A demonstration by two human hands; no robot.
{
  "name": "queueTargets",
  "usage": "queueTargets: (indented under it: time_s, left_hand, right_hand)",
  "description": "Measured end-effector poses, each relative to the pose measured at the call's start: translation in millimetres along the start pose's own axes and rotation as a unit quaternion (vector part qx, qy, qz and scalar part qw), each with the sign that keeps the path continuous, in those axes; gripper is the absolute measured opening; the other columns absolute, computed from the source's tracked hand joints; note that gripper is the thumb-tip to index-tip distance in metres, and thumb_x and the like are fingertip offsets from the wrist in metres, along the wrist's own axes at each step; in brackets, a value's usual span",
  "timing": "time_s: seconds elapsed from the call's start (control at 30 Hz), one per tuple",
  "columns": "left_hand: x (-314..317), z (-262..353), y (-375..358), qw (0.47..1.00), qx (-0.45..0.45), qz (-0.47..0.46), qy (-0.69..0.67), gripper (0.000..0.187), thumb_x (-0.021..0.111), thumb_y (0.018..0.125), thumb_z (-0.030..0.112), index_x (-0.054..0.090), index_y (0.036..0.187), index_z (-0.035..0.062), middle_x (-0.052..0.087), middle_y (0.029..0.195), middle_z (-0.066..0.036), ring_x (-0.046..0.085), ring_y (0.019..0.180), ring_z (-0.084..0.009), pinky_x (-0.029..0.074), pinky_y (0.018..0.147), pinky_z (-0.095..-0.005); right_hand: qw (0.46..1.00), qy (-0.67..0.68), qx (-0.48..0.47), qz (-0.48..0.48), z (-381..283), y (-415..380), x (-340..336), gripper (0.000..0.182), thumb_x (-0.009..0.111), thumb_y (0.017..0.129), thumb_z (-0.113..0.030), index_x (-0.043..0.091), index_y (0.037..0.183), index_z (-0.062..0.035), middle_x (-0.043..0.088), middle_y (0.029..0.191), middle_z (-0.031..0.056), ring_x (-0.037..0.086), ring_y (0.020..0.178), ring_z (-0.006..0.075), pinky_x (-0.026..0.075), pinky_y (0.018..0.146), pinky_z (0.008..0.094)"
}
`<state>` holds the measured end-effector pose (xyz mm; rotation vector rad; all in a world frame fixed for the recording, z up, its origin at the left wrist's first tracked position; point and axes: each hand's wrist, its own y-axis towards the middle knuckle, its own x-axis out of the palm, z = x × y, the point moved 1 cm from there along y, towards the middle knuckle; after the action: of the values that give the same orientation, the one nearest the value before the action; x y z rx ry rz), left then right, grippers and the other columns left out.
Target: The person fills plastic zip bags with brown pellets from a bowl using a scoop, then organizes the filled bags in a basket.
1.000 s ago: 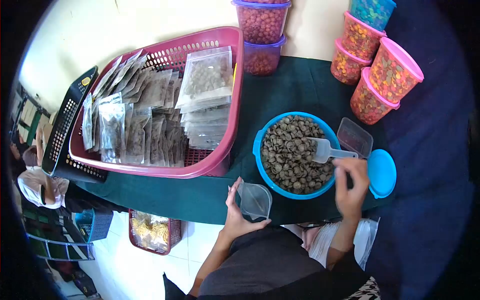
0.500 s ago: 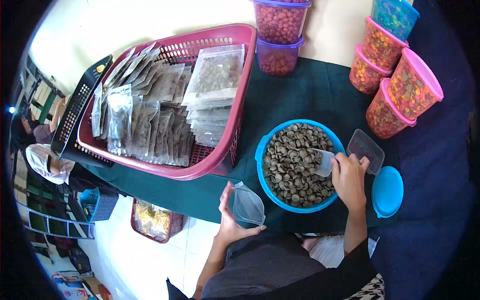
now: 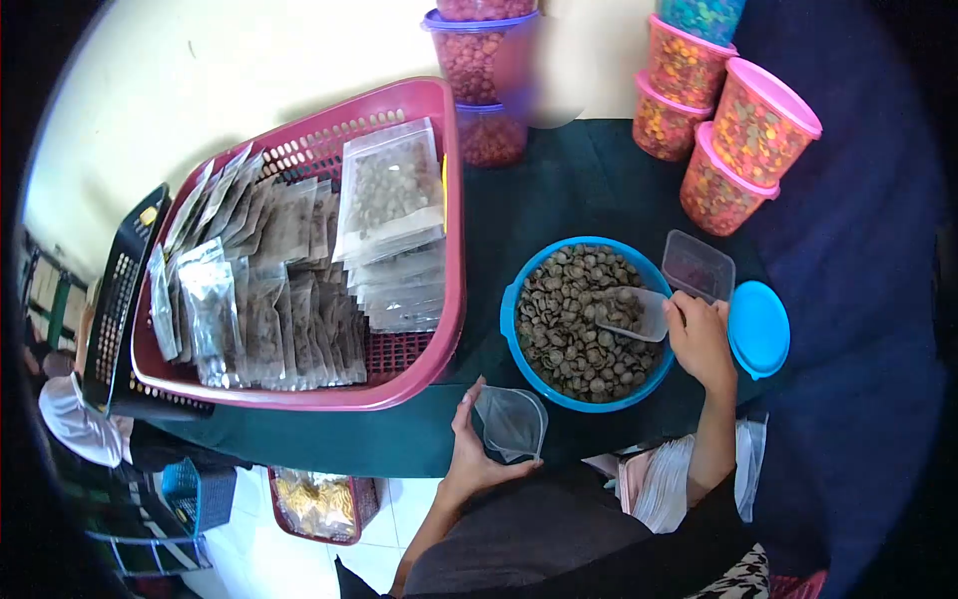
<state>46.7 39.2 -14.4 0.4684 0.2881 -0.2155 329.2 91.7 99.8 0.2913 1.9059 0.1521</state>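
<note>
My right hand [image 3: 702, 339] grips a clear plastic scoop [image 3: 653, 315] over the right side of a blue tub [image 3: 510, 324]. Dark, greyish-brown disc-shaped pieces [image 3: 569, 329] fill much of the tub, and some lie in the scoop. To the left of the tub, my left hand [image 3: 473, 454] has its thumb and fingers around a clear pouch [image 3: 511, 424], whose mouth is spread. No pieces show inside the pouch. A round blue lid [image 3: 758, 329] and a clear rectangular lid or box [image 3: 699, 265] lie close to my right hand.
A maroon basket [image 3: 299, 399] holds many filled pouches [image 3: 389, 190], with a black basket [image 3: 125, 290] beside it. Pink-lidded tubs [image 3: 763, 120] and purple-lidded tubs [image 3: 479, 60] are stacked behind. White packaging [image 3: 664, 479] lies near my lap. A person [image 3: 80, 419] is at far left.
The view has shifted. My right hand has brought the scoop up from among the pieces, and it now carries some. My left hand still holds the pouch.
</note>
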Motion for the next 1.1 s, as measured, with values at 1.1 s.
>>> queueTargets:
  time_s: [1.1]
  left_hand:
    - [-34, -2, 12, 0.988, 0.048, -0.133, -0.063, 0.116, 0.082, 0.045, 0.027, 0.004, 0.125, -0.0062, 0.021, 0.127, -0.025, 0.028, 0.117, -0.0318, 0.023, 0.098, -0.0384]
  right_hand:
    - [0.958, -0.252, -0.139, 0.010, -168, -76, -20, 0.007, 0.051, 0.066, -0.012, 0.056, 0.064, -0.0067, 0.056, 0.059, 0.0061, 0.052, 0.068, 0.0177, 0.027, 0.087, 0.0361]
